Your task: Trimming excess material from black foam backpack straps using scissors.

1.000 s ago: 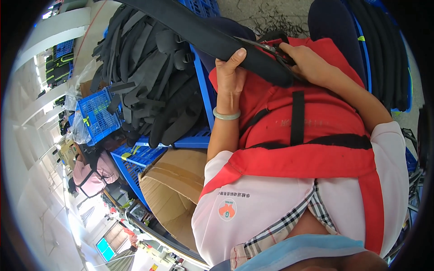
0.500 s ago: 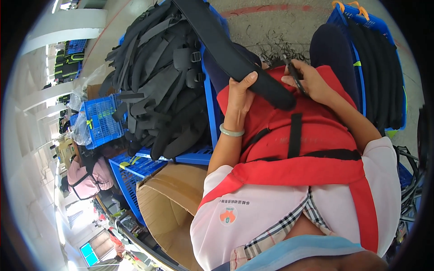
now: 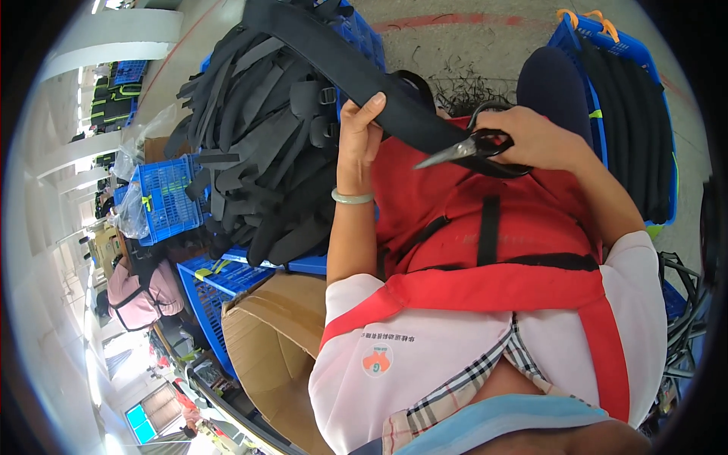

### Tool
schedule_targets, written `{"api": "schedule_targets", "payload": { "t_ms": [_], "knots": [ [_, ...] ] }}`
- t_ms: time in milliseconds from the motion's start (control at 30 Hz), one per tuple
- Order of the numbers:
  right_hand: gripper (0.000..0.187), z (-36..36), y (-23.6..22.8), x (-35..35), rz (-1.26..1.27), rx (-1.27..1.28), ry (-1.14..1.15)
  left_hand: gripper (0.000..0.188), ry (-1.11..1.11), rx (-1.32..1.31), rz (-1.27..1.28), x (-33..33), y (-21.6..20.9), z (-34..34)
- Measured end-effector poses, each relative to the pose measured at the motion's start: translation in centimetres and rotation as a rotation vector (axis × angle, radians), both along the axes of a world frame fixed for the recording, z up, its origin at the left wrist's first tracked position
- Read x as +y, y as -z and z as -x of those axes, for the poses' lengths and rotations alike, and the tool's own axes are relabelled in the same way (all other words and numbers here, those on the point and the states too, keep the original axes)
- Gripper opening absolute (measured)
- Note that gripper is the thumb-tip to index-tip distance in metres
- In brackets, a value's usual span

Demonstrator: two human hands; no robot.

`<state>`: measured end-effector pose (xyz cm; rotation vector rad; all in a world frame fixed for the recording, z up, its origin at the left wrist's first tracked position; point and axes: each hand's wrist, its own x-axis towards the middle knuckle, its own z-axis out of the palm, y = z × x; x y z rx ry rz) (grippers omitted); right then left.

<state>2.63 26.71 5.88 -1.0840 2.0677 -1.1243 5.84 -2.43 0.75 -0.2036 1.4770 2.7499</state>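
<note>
A long black padded strap (image 3: 345, 72) slants from the top of the view down across my lap. My left hand (image 3: 359, 140) grips its side, with the thumb on top and the fingers underneath. In my right hand (image 3: 542, 138) is a pair of scissors (image 3: 449, 155) with black loop handles. Their metal blades point left and lie over the strap's lower part. My right fingers are partly hidden behind the handles and the hand itself. A red apron (image 3: 425, 193) covers my lap beneath both hands.
At left, a blue crate (image 3: 360, 38) is heaped with black straps (image 3: 262, 144). Another blue crate (image 3: 599, 114) at right holds long black padded pieces (image 3: 626, 129). An open cardboard box (image 3: 265, 356) stands by my left elbow. Black scraps (image 3: 470, 91) litter the floor ahead. Another person (image 3: 144, 296) is at far left.
My left hand and the strap have shifted left and away from me. The scissors have turned in my right hand, so their blades now point left over the strap.
</note>
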Motion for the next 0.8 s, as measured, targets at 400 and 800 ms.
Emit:
{"api": "schedule_targets", "payload": {
  "t_ms": [400,800],
  "knots": [
    [0.039,-1.1,3.0,0.0,0.080,-0.120,0.265,0.020,0.021,0.044,-0.140,3.2,-0.8,-0.4],
    [0.041,-0.6,3.6,-0.3,-0.082,0.023,0.263,0.024,-0.033,0.059,-0.036,4.1,-0.5,-0.9]
  ]
}}
